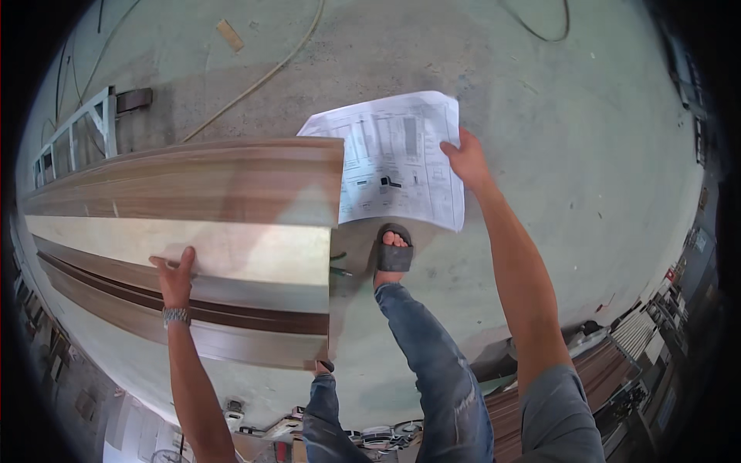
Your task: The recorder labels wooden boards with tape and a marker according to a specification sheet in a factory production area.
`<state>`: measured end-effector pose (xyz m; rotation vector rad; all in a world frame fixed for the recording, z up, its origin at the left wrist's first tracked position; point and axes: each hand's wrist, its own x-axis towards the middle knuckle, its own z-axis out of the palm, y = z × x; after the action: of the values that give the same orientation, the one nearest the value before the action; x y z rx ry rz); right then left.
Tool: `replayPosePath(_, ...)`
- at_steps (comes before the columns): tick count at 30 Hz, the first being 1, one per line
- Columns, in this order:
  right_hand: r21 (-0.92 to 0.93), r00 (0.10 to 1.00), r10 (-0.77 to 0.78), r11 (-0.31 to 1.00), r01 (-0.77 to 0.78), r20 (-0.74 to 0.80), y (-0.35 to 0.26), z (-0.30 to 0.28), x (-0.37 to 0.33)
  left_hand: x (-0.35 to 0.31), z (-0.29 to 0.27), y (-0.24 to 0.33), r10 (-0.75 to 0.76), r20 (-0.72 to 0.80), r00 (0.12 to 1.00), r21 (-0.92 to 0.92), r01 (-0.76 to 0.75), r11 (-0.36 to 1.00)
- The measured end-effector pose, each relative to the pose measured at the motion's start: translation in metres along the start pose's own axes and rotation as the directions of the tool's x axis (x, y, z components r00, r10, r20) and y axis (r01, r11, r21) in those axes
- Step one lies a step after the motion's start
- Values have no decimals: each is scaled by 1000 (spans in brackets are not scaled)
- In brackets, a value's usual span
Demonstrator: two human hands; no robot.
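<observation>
My right hand (468,160) pinches the right edge of a large white sheet of printed drawings (401,154), thumb on top. The sheet is spread out and slightly bowed; its left part is hidden behind the end of a wood-grain panel (231,177). My left hand (176,279), with a metal watch on the wrist, rests with fingers apart on a pale cream board (262,247). That board lies lengthwise among the brown wood-grain pieces, beside a dark brown strip (262,318).
Below the sheet, my sandalled foot (395,247) stands on the concrete floor. A green-handled tool (340,270) shows by the stack's end. At the left is a metal frame (77,135). A hose (262,81) crosses the floor; more brown boards (571,386) lie at lower right.
</observation>
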<state>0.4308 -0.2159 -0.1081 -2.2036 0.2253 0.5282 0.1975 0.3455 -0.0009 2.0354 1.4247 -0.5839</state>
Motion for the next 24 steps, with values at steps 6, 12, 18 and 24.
replayPosePath(6,75,977,21,997,-5,-214,-76,-71,-193,24,-17,-43,243,51,969,-117,-236,965)
replayPosePath(12,45,916,-25,998,47,-399,-211,-51,-436,-18,-34,-132,570,195,798,-414,-460,786)
replayPosePath(18,120,940,66,992,-27,-335,-340,61,-693,-186,-42,-251,589,616,523,-499,-319,806)
replayPosePath(24,500,882,277,864,-55,-381,-373,124,-868,-192,-93,-388,577,802,158,-594,329,735)
